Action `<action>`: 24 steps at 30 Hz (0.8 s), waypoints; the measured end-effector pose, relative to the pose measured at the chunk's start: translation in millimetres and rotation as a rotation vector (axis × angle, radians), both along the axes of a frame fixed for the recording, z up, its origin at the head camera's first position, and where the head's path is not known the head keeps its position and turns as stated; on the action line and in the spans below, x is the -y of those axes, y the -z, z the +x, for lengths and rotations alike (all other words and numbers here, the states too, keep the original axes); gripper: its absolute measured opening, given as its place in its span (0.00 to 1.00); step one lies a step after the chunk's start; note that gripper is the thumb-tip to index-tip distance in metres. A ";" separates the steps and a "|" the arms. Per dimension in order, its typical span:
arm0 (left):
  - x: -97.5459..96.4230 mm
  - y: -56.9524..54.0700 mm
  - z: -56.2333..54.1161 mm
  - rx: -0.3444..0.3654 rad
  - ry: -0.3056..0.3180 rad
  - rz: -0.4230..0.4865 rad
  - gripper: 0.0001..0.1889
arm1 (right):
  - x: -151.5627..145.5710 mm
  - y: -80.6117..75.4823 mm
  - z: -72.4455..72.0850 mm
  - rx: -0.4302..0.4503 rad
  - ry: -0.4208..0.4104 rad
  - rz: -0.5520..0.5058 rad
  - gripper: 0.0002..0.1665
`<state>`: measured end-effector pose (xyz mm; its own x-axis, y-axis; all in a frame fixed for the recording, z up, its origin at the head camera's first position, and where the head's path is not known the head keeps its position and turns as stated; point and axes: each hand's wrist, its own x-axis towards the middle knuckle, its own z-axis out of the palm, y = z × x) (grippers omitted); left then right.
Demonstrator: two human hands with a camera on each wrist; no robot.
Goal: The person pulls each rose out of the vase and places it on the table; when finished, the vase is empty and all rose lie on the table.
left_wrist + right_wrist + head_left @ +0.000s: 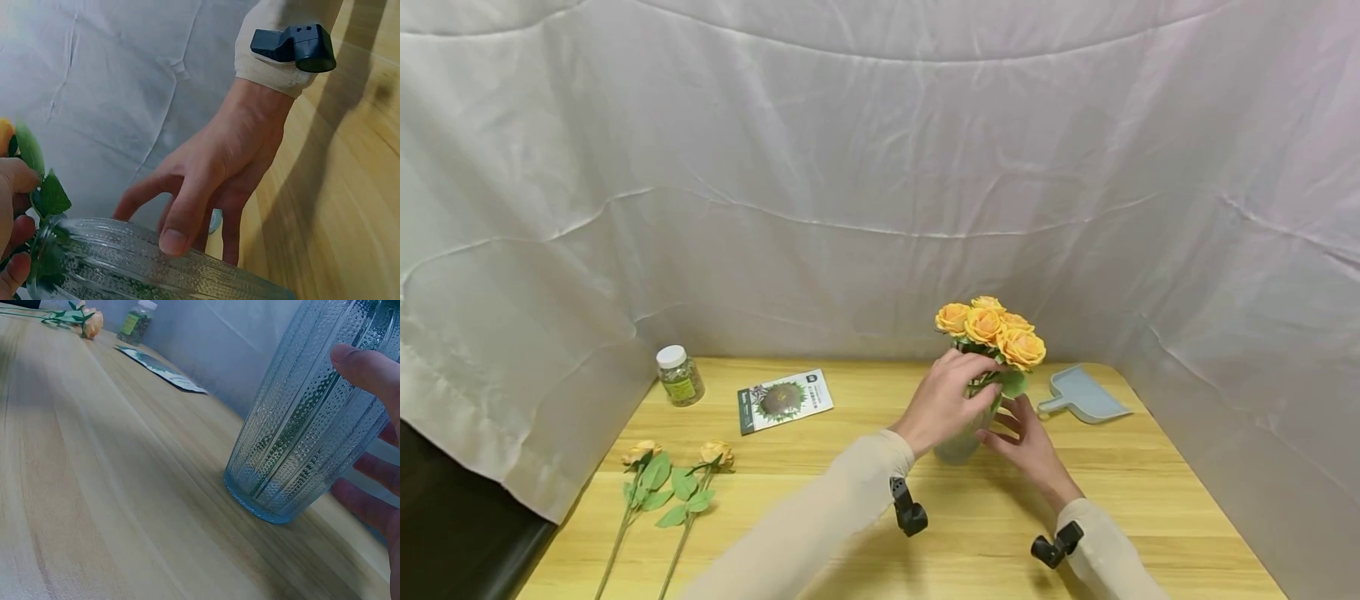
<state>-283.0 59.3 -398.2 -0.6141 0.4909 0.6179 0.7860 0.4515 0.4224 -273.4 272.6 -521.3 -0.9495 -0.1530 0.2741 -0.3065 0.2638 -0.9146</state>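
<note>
Several yellow-orange roses with green leaves stand in a clear ribbed glass vase. My left hand is at the vase's mouth, its fingers and thumb curled about the stems just under the blooms. In the left wrist view, its fingertips show beside a leaf at the rim. My right hand holds the vase from the right side. Its thumb lies on the glass in the right wrist view, with the other fingers behind. The vase's base appears at or close to the tabletop.
Two loose roses lie at the table's left. Behind them stands a white-capped jar. A printed packet lies at the back, and a blue-grey dustpan is right of the vase. Pale curtains surround the wooden table.
</note>
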 end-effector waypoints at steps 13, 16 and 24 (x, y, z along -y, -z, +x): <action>1.4 -16.6 -0.2 -0.009 0.060 0.232 0.10 | 0.6 -3.2 -2.4 0.033 -0.025 -0.036 0.56; 3.9 -23.0 -0.1 -0.023 0.078 0.284 0.08 | 0.3 -2.7 -2.9 0.042 -0.026 -0.035 0.57; 14.4 -46.0 -0.1 -0.071 0.095 0.407 0.05 | 1.0 -0.8 -1.6 0.022 -0.007 -0.034 0.55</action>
